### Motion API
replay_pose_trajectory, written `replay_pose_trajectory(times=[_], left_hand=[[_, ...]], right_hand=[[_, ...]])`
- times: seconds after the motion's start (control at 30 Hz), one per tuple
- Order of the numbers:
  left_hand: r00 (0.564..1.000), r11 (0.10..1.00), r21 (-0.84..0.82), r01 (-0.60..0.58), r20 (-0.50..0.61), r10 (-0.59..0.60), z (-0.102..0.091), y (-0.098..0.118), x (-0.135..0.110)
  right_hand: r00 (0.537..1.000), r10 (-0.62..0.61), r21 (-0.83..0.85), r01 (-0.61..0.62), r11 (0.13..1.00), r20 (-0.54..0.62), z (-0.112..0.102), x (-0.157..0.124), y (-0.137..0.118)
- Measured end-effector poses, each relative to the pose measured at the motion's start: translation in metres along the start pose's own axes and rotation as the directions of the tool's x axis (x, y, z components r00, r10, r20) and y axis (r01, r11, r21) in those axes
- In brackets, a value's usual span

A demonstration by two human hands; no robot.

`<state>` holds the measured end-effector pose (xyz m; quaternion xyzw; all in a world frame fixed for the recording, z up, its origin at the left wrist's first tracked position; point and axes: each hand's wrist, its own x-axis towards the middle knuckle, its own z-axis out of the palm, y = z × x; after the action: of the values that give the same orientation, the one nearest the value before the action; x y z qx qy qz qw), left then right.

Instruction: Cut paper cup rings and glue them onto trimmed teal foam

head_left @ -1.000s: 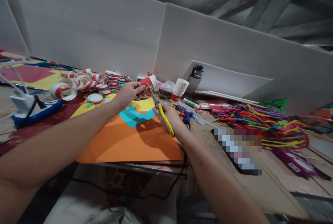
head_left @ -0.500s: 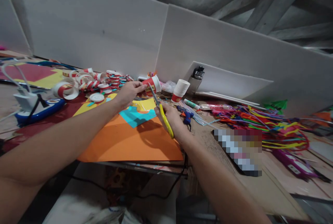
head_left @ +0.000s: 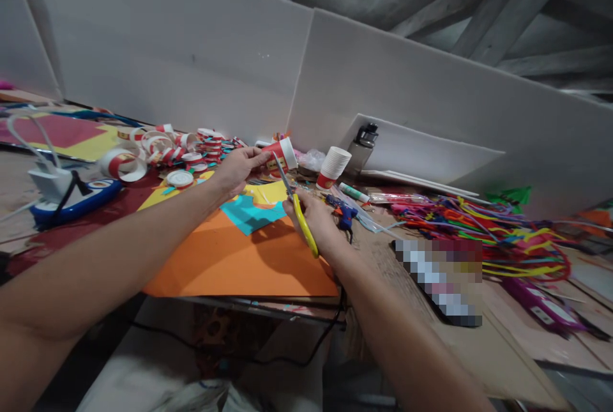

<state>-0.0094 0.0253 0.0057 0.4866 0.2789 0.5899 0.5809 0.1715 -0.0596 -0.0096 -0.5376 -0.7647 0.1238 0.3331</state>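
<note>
My left hand (head_left: 241, 169) pinches a red paper cup (head_left: 281, 155) near its base, with the white rim tilted to the right. In my right hand (head_left: 313, 214) is a pair of scissors (head_left: 304, 225) with yellow handles, the metal blades pointing up and left at the cup's side. Whether the blades are in the paper I cannot tell. Under my hands lie an orange sheet (head_left: 230, 259), a cut turquoise piece (head_left: 249, 215) and yellow paper (head_left: 268, 192).
Cut cup rings (head_left: 125, 166) heap at the left, behind a blue power strip (head_left: 76, 202). To the right stand stacked paper cups (head_left: 333, 168) and a bottle (head_left: 362, 149). A blue glue gun (head_left: 345, 214), glue stick (head_left: 353, 192) and colourful pipe cleaners (head_left: 479, 227) lie nearby.
Both hands, the cup and the scissors stay almost in the same place. The whole view has shifted very slightly.
</note>
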Motion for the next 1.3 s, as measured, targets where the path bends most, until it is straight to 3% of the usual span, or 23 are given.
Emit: replay_pose_trajectory(times=[0.17, 0.4, 0.8, 1.0, 1.17, 1.3], left_hand=[[1.000, 1.000, -0.011, -0.014, -0.013, 0.013, 0.001, 0.001, 0.000], [0.988, 0.986, 0.066, -0.151, 0.011, 0.151, 0.001, -0.008, 0.000], [0.994, 0.991, 0.094, -0.099, 0.051, 0.094, -0.002, -0.011, 0.004], [0.996, 0.996, 0.039, -0.082, 0.040, 0.080, 0.001, -0.010, 0.001], [0.999, 0.998, -0.065, 0.009, 0.052, -0.006, 0.002, -0.007, 0.000], [0.999, 0.994, -0.102, 0.038, -0.002, -0.038, 0.002, -0.004, 0.000]], right_hand=[[1.000, -0.017, 0.015, 0.017, 1.000, 0.023, -0.001, -0.001, -0.002], [0.999, 0.004, 0.090, -0.007, 0.996, 0.039, 0.001, 0.000, 0.004], [0.999, 0.045, -0.005, -0.045, 0.999, -0.023, 0.000, 0.001, -0.005], [0.998, 0.025, -0.022, -0.026, 0.999, -0.057, 0.000, 0.000, -0.008], [0.997, 0.001, -0.012, -0.001, 1.000, -0.071, 0.000, -0.001, -0.004], [0.999, 0.009, -0.017, -0.010, 1.000, -0.032, 0.002, 0.000, 0.001]])
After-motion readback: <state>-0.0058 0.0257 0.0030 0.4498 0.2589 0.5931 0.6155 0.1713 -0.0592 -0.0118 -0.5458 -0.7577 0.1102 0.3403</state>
